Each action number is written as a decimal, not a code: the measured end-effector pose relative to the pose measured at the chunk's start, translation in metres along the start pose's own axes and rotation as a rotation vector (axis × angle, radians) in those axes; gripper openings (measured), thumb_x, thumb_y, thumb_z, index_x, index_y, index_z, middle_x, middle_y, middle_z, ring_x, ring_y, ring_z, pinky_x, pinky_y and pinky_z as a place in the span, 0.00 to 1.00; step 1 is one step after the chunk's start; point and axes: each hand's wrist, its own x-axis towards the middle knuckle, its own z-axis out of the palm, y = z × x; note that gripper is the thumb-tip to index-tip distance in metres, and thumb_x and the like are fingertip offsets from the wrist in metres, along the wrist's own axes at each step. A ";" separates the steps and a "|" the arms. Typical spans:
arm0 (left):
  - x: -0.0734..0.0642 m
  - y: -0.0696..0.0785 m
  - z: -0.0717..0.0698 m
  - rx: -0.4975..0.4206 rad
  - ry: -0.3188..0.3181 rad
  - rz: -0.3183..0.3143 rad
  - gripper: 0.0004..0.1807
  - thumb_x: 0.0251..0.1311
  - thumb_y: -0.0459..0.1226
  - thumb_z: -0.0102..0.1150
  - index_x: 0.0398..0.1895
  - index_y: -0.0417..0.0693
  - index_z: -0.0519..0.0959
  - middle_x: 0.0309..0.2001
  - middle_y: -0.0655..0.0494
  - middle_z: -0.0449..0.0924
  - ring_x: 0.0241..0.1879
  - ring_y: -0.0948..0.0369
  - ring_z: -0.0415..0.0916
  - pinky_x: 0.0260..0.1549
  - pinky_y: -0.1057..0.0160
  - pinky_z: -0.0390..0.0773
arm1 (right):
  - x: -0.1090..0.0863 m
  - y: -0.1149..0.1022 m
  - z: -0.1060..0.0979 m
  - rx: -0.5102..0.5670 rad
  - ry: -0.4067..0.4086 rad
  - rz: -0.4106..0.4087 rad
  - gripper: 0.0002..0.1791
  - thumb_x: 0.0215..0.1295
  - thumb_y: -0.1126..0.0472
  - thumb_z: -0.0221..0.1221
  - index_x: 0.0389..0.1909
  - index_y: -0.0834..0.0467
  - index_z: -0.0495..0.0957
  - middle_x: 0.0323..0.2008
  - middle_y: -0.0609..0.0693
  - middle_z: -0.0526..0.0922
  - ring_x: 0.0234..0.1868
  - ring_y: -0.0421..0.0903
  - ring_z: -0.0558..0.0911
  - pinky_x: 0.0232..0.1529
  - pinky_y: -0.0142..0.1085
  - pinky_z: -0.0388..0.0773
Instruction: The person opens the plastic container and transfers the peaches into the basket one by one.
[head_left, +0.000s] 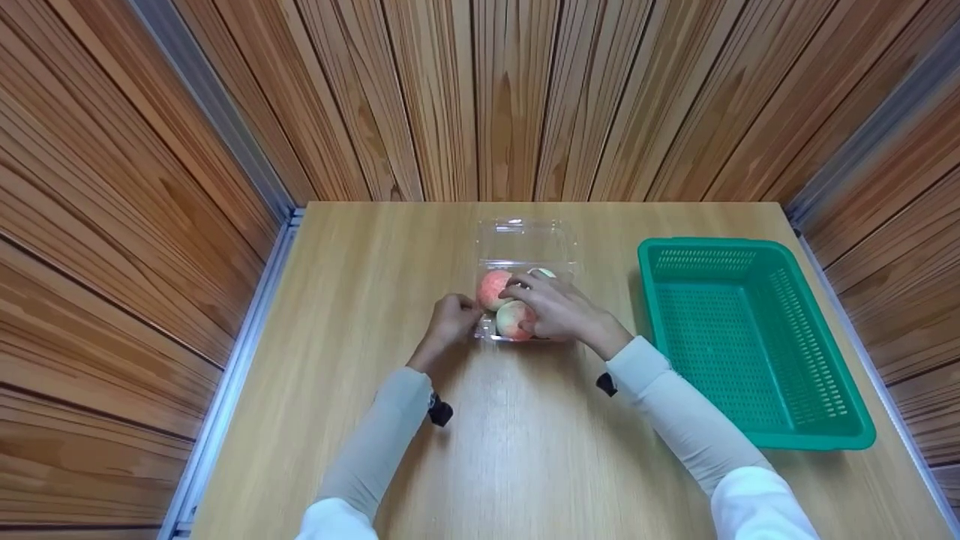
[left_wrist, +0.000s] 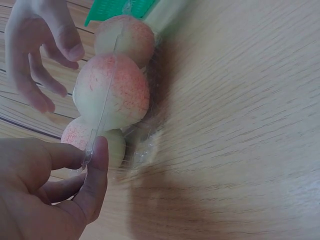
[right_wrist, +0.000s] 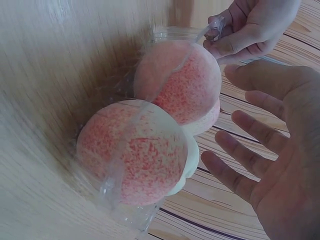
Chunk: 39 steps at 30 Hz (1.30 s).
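Observation:
Several pink-and-cream peaches (head_left: pixel 493 289) sit close together in a clear plastic clamshell box (head_left: pixel 486 328); its see-through lid (head_left: pixel 526 241) is folded back, away from the person. At the box's left front corner, my left hand (head_left: pixel 452 321) pinches the thin plastic rim (left_wrist: pixel 91 147) between thumb and index finger. My right hand (head_left: pixel 555 304) is over the right part of the box and covers some peaches in the head view. Seen from the right wrist, the fingers (right_wrist: pixel 227 172) of that hand are spread and loosely bent, with a gap to the nearest peach (right_wrist: pixel 135 152).
To the right of the box stands a green plastic basket (head_left: pixel 724 337) with perforated walls and nothing inside. The wooden table (head_left: pixel 360 300) ends at wood-patterned walls (head_left: pixel 502 97) at the back and sides. Metal rails (head_left: pixel 232 360) run along its side edges.

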 end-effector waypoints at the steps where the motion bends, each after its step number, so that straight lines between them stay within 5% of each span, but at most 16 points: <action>1: 0.000 0.000 0.000 0.001 0.001 0.002 0.09 0.74 0.32 0.59 0.47 0.35 0.85 0.30 0.54 0.78 0.24 0.62 0.74 0.20 0.68 0.72 | 0.000 0.000 0.001 0.002 -0.002 -0.001 0.33 0.63 0.55 0.74 0.70 0.48 0.78 0.72 0.52 0.74 0.72 0.57 0.73 0.74 0.65 0.65; 7: -0.001 0.000 0.000 0.002 0.006 0.002 0.09 0.73 0.32 0.59 0.49 0.35 0.85 0.32 0.52 0.79 0.27 0.61 0.75 0.22 0.67 0.74 | 0.000 0.000 0.005 0.018 -0.014 -0.002 0.35 0.61 0.59 0.76 0.70 0.49 0.78 0.72 0.53 0.74 0.71 0.57 0.74 0.69 0.60 0.75; 24: 0.001 -0.001 0.000 0.014 0.028 0.043 0.08 0.72 0.32 0.61 0.44 0.33 0.85 0.27 0.56 0.77 0.20 0.65 0.71 0.15 0.70 0.69 | 0.006 -0.002 0.013 0.063 -0.070 0.003 0.37 0.55 0.69 0.72 0.69 0.50 0.79 0.71 0.52 0.75 0.71 0.58 0.73 0.69 0.59 0.73; 39: 0.000 0.000 0.002 0.001 0.018 -0.003 0.09 0.74 0.33 0.60 0.47 0.35 0.85 0.28 0.55 0.78 0.20 0.63 0.72 0.15 0.69 0.70 | 0.003 -0.002 0.017 0.037 -0.109 -0.012 0.38 0.56 0.74 0.70 0.70 0.52 0.78 0.70 0.54 0.74 0.66 0.58 0.76 0.64 0.54 0.79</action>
